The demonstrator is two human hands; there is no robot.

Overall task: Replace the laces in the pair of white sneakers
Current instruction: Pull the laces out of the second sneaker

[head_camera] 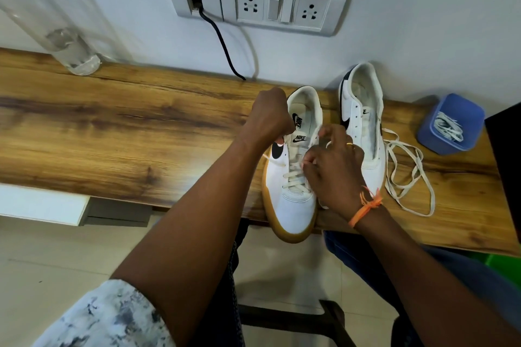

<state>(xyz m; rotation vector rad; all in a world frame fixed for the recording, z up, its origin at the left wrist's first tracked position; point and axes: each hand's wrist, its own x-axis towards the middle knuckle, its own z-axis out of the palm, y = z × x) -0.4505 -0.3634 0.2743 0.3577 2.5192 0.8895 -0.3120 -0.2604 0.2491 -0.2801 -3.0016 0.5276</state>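
The near sneaker [293, 177] is white with a tan gum sole, a black swoosh and off-white laces. At its two o'clock, the second sneaker [363, 121] is white with a black swoosh. The worktop [112, 127] shows streaked brown woodgrain. At three o'clock sits a blue tub [451, 124]. The wristband [366, 207] is orange; the sleeve [107, 318] is white mottled grey.

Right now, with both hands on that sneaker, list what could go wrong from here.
1. The near sneaker has its toe hanging over the wooden table edge; a hard tug by the left hand or right hand might tip it off.
2. The loose lace beside the unlaced sneaker lies near the right wrist and could be dragged off.
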